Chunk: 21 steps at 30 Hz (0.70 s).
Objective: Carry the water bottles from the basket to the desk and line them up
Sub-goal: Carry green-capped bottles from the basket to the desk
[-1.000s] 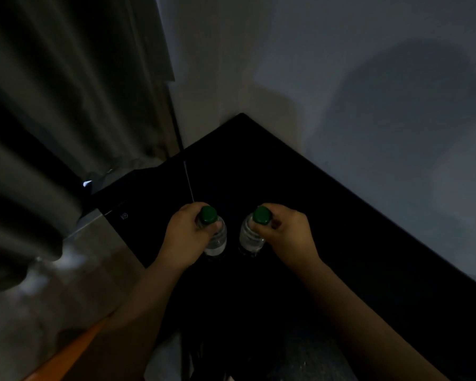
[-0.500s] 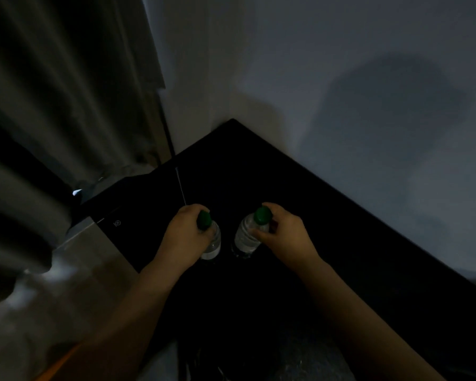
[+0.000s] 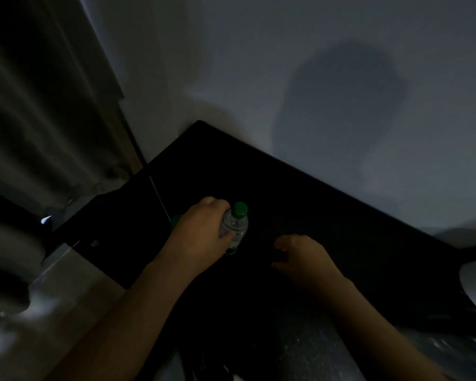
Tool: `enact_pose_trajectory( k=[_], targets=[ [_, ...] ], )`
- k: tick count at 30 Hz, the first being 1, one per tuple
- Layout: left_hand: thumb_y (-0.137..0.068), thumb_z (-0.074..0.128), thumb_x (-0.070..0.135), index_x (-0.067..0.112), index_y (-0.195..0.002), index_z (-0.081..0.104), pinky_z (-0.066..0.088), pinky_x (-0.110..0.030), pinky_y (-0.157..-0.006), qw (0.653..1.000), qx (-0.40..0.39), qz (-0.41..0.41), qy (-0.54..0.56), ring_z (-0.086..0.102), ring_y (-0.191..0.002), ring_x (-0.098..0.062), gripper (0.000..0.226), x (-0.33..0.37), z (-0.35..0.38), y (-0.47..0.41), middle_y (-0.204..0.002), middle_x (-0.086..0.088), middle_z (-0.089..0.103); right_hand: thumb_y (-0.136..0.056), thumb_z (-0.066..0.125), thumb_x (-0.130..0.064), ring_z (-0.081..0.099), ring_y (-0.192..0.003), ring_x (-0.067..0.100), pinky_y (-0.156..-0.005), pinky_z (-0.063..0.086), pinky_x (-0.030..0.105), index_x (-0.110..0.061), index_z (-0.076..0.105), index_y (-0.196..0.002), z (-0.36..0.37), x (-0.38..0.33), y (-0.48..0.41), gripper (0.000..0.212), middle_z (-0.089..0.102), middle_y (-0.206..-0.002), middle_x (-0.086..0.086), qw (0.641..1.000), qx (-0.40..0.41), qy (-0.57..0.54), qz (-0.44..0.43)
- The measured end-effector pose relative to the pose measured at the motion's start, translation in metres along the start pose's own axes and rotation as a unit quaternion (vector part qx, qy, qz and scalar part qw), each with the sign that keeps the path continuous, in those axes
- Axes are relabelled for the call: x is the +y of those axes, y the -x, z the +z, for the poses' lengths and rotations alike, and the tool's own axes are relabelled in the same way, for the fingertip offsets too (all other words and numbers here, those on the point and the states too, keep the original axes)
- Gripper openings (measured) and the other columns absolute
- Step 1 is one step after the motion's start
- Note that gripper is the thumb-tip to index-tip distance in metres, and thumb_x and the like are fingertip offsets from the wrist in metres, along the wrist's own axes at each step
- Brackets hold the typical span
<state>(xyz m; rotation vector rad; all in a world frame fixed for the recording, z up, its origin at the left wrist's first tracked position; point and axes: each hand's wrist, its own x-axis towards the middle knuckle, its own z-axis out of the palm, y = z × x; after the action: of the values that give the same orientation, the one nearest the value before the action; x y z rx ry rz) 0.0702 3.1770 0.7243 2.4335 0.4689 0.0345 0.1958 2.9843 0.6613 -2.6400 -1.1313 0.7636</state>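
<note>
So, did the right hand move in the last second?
Yes. The right hand let go of the bottle and drew back rightward, away from the back corner of the desk.

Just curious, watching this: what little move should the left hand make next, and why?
Probably let go: the left hand grips a green-capped bottle upright on the dark desk, a second green cap peeks out beside it, and the right hand holds nothing.

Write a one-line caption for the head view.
Left hand grips a clear plastic green-capped water bottle on the black desk; right hand hovers empty alongside.
</note>
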Motion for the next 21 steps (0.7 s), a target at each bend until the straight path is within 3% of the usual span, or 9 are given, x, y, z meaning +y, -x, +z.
enact_pose_trajectory(
  k=[5,8,10,14,21],
  targets=[
    [-0.088,0.062,0.021,0.011,-0.127,0.051,0.043,-0.035,-0.097,0.998,-0.059,0.030,-0.001,0.051,-0.112,-0.023,0.041,0.018,0.007,-0.008,-0.124,-0.007,0.048,-0.083,0.068,-0.038,0.053,-0.099,0.006,-0.068,0.034,0.011,-0.029,0.053,-0.126,0.008,0.025,0.019,0.047,0.056,-0.120,-0.005,0.999,-0.014,-0.021,0.043],
    [-0.090,0.061,0.026,0.013,-0.126,0.050,0.042,-0.039,-0.099,0.993,-0.109,0.050,-0.011,0.050,-0.113,-0.023,0.041,0.032,0.019,-0.013,-0.125,-0.006,0.048,-0.079,0.070,-0.041,0.048,-0.086,0.000,-0.062,0.031,0.009,-0.031,0.056,-0.120,0.008,0.040,0.038,0.045,0.057,-0.106,-0.012,0.996,0.010,-0.024,0.084],
    [-0.091,0.058,0.031,0.015,-0.129,0.048,0.041,-0.038,-0.100,0.985,-0.150,0.075,-0.036,0.049,-0.115,-0.021,0.043,0.046,0.031,-0.015,-0.128,-0.004,0.046,-0.079,0.071,-0.039,0.053,-0.085,0.002,-0.059,0.033,0.008,-0.030,0.059,-0.117,0.006,0.049,0.057,0.041,0.055,-0.098,-0.014,0.992,0.027,-0.035,0.117],
    [-0.091,0.057,0.033,0.017,-0.124,0.049,0.047,-0.034,-0.092,0.964,-0.195,0.145,-0.107,0.051,-0.105,-0.016,0.037,0.094,0.058,-0.013,-0.122,-0.002,0.048,-0.080,0.069,-0.034,0.062,-0.099,0.016,-0.077,0.052,0.028,-0.023,0.062,-0.115,0.000,0.061,0.114,0.037,0.064,-0.110,-0.002,0.975,0.070,-0.057,0.201],
    [-0.089,0.059,0.034,0.023,-0.127,0.048,0.050,-0.029,-0.090,0.919,-0.226,0.276,-0.166,0.054,-0.104,-0.010,0.041,0.209,0.111,0.013,-0.124,0.005,0.049,-0.081,0.067,-0.030,0.061,-0.104,0.019,-0.085,0.052,0.034,-0.018,0.064,-0.113,-0.010,0.088,0.242,0.034,0.066,-0.110,0.002,0.922,0.164,-0.100,0.335]
  ],
)
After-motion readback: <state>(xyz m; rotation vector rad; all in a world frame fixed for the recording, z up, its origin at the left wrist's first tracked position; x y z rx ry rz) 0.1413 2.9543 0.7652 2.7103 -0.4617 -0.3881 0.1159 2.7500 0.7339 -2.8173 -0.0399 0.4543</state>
